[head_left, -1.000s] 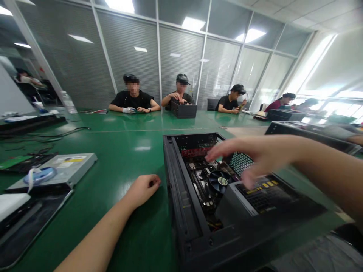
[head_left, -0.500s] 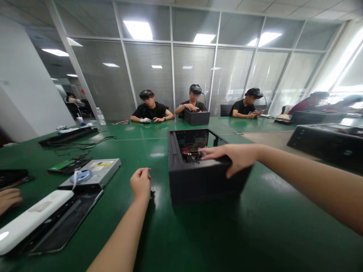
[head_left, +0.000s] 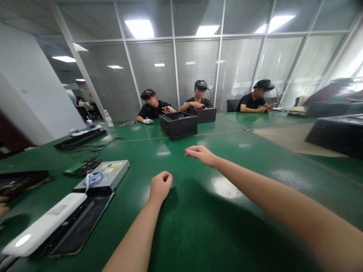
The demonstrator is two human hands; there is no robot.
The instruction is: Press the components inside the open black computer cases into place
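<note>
My left hand (head_left: pixel 161 185) is over the green table (head_left: pixel 195 234), its fingers curled into a loose fist with nothing showing in them. My right hand (head_left: pixel 200 154) is stretched forward above the table, fingers extended and empty. Beyond its fingertips, apart from it, stands a black open-topped computer case (head_left: pixel 183 127) on the far side of the table. A silver optical drive (head_left: pixel 117 172) lies to the left of my left hand, with a blue ring-shaped object (head_left: pixel 93 178) on top. Nearer to me is a long white power strip (head_left: pixel 47 223) beside a flat black panel (head_left: pixel 82 223).
Several people sit around the table; the person (head_left: pixel 154 107) opposite has a hand raised behind the case. Another black case (head_left: pixel 208 115) stands beside it. A green circuit board (head_left: pixel 78 168) and cables (head_left: pixel 106 141) lie left. A large black case (head_left: pixel 337 136) is at right.
The computer case has left my right hand and now stands farther away, near the people opposite. My right hand is off it. The person opposite has raised a hand. My view has shifted slightly.
</note>
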